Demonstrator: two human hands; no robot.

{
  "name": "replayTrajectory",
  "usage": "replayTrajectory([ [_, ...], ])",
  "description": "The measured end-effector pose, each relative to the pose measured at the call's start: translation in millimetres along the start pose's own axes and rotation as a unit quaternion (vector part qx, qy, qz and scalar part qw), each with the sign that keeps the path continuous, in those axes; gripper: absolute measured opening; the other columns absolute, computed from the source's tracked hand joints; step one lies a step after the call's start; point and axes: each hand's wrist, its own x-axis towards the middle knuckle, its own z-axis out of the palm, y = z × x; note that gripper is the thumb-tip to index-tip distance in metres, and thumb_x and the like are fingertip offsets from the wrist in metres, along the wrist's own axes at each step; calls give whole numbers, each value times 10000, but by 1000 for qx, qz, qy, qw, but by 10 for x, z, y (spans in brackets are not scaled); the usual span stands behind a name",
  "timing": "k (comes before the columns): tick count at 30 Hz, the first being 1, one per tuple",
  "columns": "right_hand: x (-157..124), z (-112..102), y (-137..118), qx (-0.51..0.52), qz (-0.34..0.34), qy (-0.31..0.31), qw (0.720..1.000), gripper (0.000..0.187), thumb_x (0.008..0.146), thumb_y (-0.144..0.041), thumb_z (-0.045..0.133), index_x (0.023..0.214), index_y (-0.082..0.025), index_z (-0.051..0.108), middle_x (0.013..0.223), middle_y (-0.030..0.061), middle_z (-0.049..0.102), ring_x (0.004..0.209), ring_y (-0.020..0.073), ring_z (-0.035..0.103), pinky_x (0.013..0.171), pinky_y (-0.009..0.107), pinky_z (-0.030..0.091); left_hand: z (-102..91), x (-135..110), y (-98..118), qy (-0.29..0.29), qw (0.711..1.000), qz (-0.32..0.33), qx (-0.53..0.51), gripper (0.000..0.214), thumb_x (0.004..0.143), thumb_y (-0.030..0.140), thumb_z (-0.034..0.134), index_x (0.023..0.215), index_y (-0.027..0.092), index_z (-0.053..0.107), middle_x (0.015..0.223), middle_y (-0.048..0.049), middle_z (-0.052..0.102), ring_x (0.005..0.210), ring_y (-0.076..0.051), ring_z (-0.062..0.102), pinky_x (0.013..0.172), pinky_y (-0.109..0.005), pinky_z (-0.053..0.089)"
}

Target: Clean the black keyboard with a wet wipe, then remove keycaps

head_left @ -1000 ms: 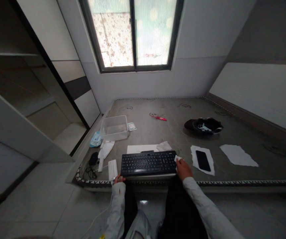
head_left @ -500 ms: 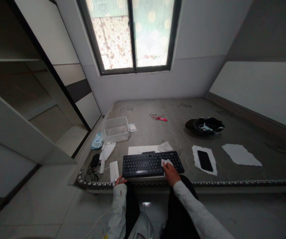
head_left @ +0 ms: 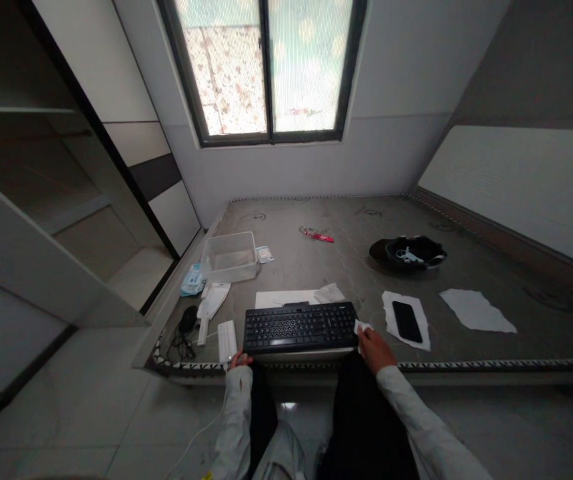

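A black keyboard (head_left: 299, 327) lies at the front edge of the bed, partly over a white sheet (head_left: 284, 299). My left hand (head_left: 240, 360) holds the keyboard by its front left corner; the thumb side is partly hidden. At the keyboard's right end my right hand (head_left: 375, 349) pinches a folded white tissue (head_left: 361, 326), its fingers closed around it. A white power strip (head_left: 227, 341) lies just left of the keyboard, close to my left hand. A crumpled wipe (head_left: 329, 293) rests behind the keys.
To the right, a black phone (head_left: 407, 322) lies on white paper, with another paper piece (head_left: 477, 310) beyond it. A black cap (head_left: 408, 253) sits farther back. At left are a clear plastic box (head_left: 230, 259), a blue packet (head_left: 193, 280) and a black mouse (head_left: 188, 320) with its cable.
My right hand has moved right with the tissue, from the keys to the keyboard's right end. My left hand stays at the front left corner.
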Motion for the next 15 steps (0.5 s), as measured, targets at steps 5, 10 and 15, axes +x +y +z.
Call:
replayTrajectory([
  [5,-170,62,-134,3,20,14,1000,385,925,-126,404,1244,-104,618,911,127,621,849,236,582,802,338,474,15,15,-65,3,1000,15,1,327,633,385,723,892,188,687,528,0,671,548,-195,664,585,-273,493],
  [10,-241,87,-403,48,41,45,997,387,946,-144,388,1262,-117,611,899,112,618,838,230,577,810,342,486,2,25,-78,2,1000,19,14,298,663,329,680,923,184,681,542,-2,686,547,-187,655,584,-271,486],
  [15,-117,96,-739,76,25,38,996,405,934,-127,412,1285,-124,614,930,123,621,880,245,595,848,350,499,14,-6,-13,10,999,11,46,317,682,359,659,934,171,692,542,-16,680,540,-212,650,569,-299,491],
])
